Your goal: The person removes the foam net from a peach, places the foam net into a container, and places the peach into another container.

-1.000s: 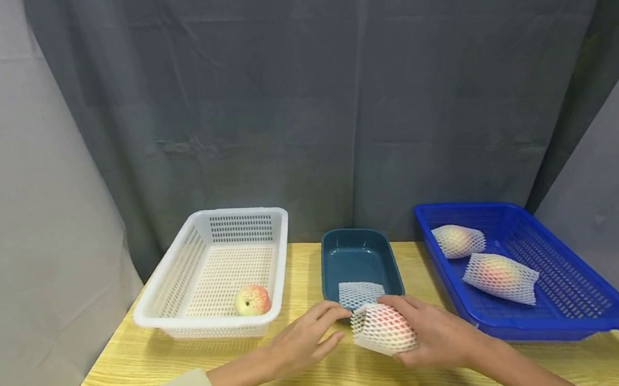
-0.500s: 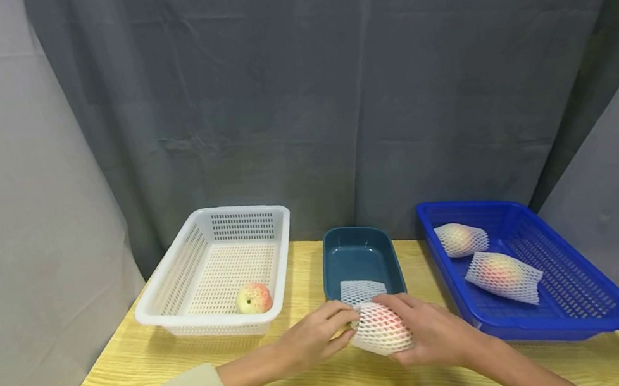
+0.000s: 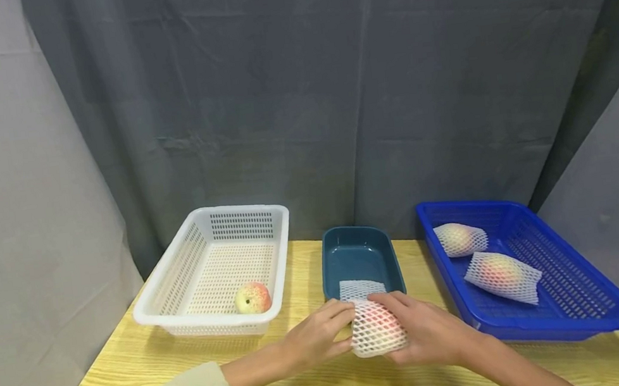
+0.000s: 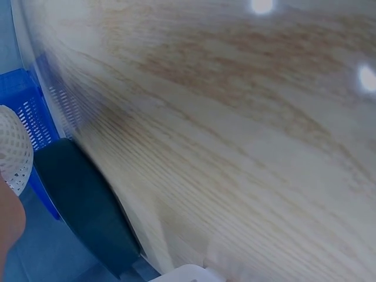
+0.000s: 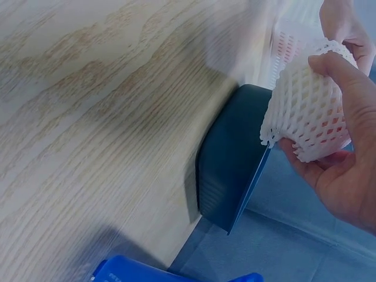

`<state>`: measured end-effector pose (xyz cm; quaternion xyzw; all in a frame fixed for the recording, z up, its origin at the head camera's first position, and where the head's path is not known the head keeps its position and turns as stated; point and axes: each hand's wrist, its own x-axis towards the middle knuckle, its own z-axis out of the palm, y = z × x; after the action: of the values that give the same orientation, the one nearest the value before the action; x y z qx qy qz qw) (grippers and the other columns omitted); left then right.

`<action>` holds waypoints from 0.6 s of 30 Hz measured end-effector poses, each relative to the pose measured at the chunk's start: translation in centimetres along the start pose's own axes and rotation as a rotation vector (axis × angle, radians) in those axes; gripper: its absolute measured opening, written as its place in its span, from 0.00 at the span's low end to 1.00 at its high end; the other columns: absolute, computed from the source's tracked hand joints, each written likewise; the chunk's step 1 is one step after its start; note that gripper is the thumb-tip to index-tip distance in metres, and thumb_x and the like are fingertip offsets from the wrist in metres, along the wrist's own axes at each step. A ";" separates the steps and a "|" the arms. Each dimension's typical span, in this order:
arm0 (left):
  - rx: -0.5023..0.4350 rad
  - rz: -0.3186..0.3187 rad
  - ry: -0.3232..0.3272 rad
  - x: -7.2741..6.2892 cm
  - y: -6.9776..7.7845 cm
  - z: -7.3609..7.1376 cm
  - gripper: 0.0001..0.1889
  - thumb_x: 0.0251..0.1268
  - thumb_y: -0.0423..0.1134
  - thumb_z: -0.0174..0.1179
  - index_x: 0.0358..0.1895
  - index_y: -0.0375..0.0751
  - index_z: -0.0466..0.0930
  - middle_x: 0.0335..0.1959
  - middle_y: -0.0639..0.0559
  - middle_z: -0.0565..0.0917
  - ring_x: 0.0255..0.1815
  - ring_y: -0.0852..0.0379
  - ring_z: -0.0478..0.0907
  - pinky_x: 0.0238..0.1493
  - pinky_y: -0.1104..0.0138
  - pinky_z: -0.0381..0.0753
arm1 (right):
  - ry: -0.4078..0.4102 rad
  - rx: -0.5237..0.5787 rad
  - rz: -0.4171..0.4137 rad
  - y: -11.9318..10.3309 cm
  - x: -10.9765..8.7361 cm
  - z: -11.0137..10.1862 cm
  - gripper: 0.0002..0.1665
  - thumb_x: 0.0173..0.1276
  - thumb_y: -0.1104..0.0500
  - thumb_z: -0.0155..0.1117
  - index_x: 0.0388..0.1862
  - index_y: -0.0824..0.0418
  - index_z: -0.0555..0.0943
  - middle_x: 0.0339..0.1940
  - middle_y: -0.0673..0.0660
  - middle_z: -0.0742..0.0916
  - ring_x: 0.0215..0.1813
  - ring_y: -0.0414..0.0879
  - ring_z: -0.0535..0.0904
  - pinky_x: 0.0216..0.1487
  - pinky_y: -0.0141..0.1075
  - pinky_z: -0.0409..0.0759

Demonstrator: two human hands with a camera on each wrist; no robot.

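A peach in a white foam net is held over the table, in front of the small teal tray. My right hand grips it from the right; in the right wrist view the thumb lies along the net and the fingers curl beneath. My left hand pinches the net's left edge between thumb and fingers. In the left wrist view only part of the net shows, at the left border. A flat foam net lies at the tray's near end, partly hidden behind the hands.
At the left, a white basket contains one bare peach. A blue basket at the right carries two netted peaches, one farther back and one nearer. Grey curtain hangs behind the wooden table.
My left hand has moved right, from beside the net to taking hold of its left edge. The netted peach has shifted slightly left and turned in my right hand.
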<state>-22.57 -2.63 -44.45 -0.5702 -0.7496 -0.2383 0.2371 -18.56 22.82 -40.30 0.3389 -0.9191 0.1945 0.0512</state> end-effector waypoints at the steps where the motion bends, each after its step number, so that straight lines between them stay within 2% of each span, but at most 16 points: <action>1: -0.005 -0.005 0.000 0.0 0.0 0.0 0.23 0.53 0.32 0.75 0.52 0.33 0.78 0.55 0.43 0.80 0.55 0.52 0.77 0.62 0.75 0.69 | 0.001 -0.004 0.000 -0.1 0.1 0.0 0.51 0.50 0.50 0.80 0.71 0.56 0.67 0.54 0.53 0.80 0.44 0.42 0.79 0.37 0.37 0.80; 10: -0.023 -0.019 0.018 0.4 -0.3 0.2 0.29 0.51 0.34 0.77 0.56 0.33 0.75 0.58 0.42 0.76 0.60 0.50 0.75 0.65 0.73 0.67 | 0.038 -0.035 -0.063 -0.3 0.8 0.0 0.52 0.47 0.52 0.82 0.70 0.60 0.67 0.53 0.54 0.80 0.43 0.41 0.79 0.38 0.37 0.81; 14: -0.054 -0.022 0.011 0.7 -0.3 0.2 0.32 0.51 0.36 0.78 0.58 0.32 0.73 0.58 0.41 0.74 0.60 0.49 0.75 0.64 0.73 0.67 | 0.035 -0.037 -0.057 -0.4 1.0 -0.2 0.54 0.46 0.53 0.82 0.71 0.63 0.66 0.55 0.55 0.80 0.45 0.43 0.79 0.41 0.39 0.82; 18: -0.045 -0.035 -0.015 1.0 -0.3 0.1 0.36 0.50 0.40 0.79 0.60 0.31 0.71 0.60 0.40 0.73 0.62 0.48 0.74 0.66 0.72 0.65 | 0.020 -0.019 -0.033 -0.7 1.2 -0.4 0.56 0.46 0.53 0.81 0.72 0.64 0.64 0.57 0.57 0.80 0.47 0.43 0.80 0.43 0.40 0.82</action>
<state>-23.14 -1.86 -43.91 -0.5640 -0.7556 -0.2549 0.2144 -19.05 21.79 -39.47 0.3515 -0.9146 0.1884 0.0668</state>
